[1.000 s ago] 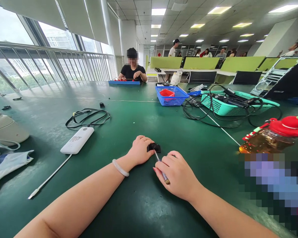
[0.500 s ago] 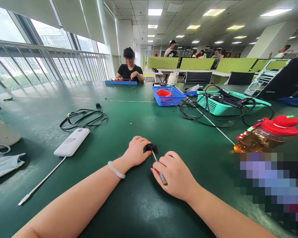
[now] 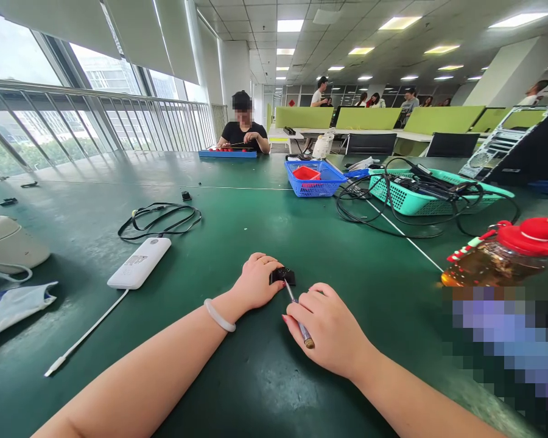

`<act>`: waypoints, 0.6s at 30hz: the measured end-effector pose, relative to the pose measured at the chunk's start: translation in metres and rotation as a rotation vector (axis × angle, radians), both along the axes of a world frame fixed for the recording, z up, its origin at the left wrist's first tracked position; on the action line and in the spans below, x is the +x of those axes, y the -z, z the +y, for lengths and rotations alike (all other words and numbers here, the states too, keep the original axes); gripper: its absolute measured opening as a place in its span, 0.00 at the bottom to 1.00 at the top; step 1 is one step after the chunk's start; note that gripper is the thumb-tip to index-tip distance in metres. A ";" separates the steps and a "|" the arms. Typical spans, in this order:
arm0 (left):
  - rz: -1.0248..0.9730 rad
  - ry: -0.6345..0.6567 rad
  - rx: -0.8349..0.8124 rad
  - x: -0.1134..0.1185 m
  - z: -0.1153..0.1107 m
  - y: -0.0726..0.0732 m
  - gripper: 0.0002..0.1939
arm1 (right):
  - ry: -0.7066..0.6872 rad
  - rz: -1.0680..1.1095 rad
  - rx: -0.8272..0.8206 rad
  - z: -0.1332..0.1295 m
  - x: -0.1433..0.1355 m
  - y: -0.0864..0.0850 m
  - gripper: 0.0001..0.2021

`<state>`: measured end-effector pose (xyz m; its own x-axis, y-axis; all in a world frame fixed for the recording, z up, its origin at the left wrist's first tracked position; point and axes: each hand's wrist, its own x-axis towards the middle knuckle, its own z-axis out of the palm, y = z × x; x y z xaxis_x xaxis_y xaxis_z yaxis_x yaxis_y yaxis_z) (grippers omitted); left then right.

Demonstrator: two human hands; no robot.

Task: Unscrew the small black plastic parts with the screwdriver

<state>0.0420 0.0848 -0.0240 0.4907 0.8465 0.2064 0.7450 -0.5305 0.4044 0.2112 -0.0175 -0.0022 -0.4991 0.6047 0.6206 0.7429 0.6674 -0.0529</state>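
Note:
A small black part (image 3: pixel 288 275) lies on the green table (image 3: pixel 237 389) in front of me. My left hand (image 3: pixel 258 281) grips its left end, thumb at the near side and fingers over the far side. In my right hand (image 3: pixel 322 325) is a slim metal tool (image 3: pixel 304 330) with a brownish butt end, held like a pen. The tool's thin tip touches or nearly touches the black part beside my left thumb; exact contact is too small to tell.
Left: white power bank (image 3: pixel 139 263), coiled black cable (image 3: pixel 164 220), face mask (image 3: pixel 13 307). Right: blue basket (image 3: pixel 315 182), teal basket (image 3: pixel 411 201) with black cables, red-lidded bottle (image 3: pixel 502 258). Across the table sits a person (image 3: pixel 244 131) at a blue tray (image 3: pixel 227 154).
The whole view has shifted slightly, so the table items appear further right. Both hands keep their hold. The person across has raised one hand a little.

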 end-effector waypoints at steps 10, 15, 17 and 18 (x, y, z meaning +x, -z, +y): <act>0.004 -0.002 0.004 0.000 0.000 0.000 0.18 | 0.004 -0.004 -0.011 0.001 -0.001 0.000 0.12; 0.002 -0.001 0.008 0.001 -0.001 -0.001 0.17 | -0.001 0.005 -0.013 -0.001 0.000 -0.001 0.12; 0.004 -0.003 0.005 0.001 -0.001 -0.002 0.17 | -0.001 0.008 -0.012 -0.001 0.000 -0.001 0.12; 0.005 -0.004 0.003 0.001 -0.001 -0.001 0.18 | -0.002 0.007 -0.012 -0.001 0.000 -0.001 0.12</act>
<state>0.0430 0.0841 -0.0225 0.4880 0.8481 0.2063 0.7492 -0.5283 0.3996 0.2111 -0.0183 -0.0010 -0.4960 0.6113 0.6167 0.7413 0.6680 -0.0660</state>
